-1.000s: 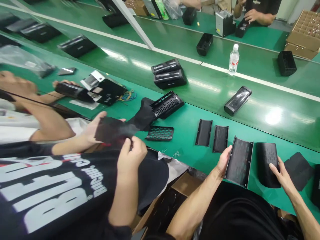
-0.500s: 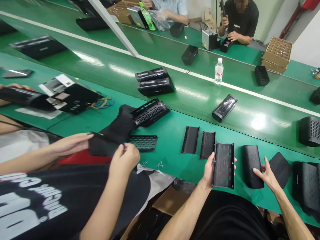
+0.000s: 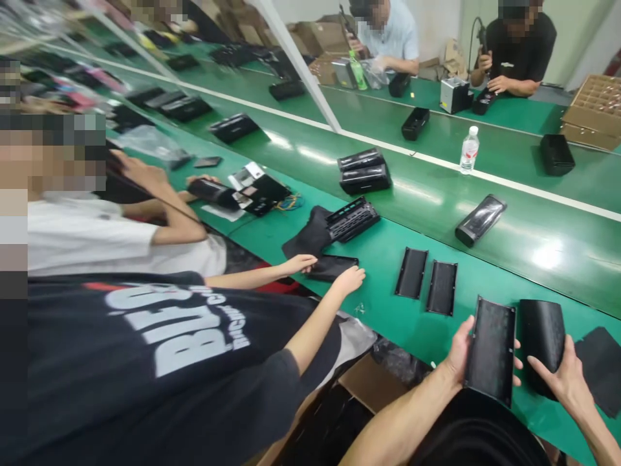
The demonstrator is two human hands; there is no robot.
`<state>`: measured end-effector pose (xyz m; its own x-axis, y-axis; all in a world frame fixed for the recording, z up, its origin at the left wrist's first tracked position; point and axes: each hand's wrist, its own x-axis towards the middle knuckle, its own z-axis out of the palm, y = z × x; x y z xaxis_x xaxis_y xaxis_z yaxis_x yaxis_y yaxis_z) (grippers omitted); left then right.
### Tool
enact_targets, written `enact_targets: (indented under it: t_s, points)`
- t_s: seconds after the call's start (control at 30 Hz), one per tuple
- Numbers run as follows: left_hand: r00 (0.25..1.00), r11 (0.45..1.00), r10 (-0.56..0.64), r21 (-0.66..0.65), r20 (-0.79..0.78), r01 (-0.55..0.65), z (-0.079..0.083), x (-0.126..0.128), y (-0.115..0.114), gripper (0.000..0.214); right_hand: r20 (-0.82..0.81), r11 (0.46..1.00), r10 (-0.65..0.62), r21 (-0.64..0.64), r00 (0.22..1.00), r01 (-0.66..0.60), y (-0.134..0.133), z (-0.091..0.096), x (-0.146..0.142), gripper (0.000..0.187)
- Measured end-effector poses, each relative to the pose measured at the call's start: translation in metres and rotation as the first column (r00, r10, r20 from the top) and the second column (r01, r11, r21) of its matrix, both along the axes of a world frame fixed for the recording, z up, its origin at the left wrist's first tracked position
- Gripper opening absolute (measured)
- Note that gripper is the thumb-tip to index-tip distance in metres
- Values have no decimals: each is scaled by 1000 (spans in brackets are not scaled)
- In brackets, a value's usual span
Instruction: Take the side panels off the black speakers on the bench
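Note:
My left hand [image 3: 460, 355] grips a rectangular black panel [image 3: 490, 353] by its long edges, its recessed inner side with raised rims facing me. Close to its right, my right hand [image 3: 565, 375] is wrapped round the lower right side of a smooth black speaker casing [image 3: 541, 333], thumb on the front. The casing leans slightly; whether it rests on the table I cannot tell. Two similar black panels, one [image 3: 411, 273] and another [image 3: 441, 288], lie on the green table beyond my left hand. Right of my right hand lies a flat black sheet [image 3: 604, 369].
At my left, a co-worker's hands [image 3: 347, 278] hold a black panel [image 3: 332, 266]. Near them are black cloth [image 3: 308, 233] and an open black frame [image 3: 354, 220]. A speaker [image 3: 480, 220] and water bottle [image 3: 469, 152] stand on the green conveyor [image 3: 422, 194].
My view has swung left, shifting everything rightward. The casing in my right hand has come nearer the panel and tilted. The neighbouring co-worker's hands have gone from black cloth to a panel.

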<state>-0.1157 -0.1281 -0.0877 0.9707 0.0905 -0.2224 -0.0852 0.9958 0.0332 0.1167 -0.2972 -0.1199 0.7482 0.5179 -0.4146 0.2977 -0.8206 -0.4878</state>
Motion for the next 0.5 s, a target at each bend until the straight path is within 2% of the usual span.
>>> enact_targets:
  t_s: [0.07,0.13,0.23,0.3,0.4,0.5]
  points:
    - [999,999,37,0,15,-37,-4,7,-5,107,-22,999,-20,-31,1000,19,5,1,0,143]
    - [997,997,80,-3,7,-80,-7,14,-5,107,-76,997,-78,4,994,78,11,9,1,142]
    - [992,991,130,-11,3,-130,-7,23,2,103,-242,962,-220,106,945,251,19,40,7,130]
    - [986,986,165,-16,6,-164,-7,31,9,99,-337,935,-245,167,909,313,25,70,9,118]
    - [977,977,212,-13,-22,-212,-2,46,19,93,-309,926,-156,286,938,248,38,115,2,107]
    - [968,969,246,11,-48,-246,13,63,23,88,-131,931,-60,350,990,103,56,150,-15,108]
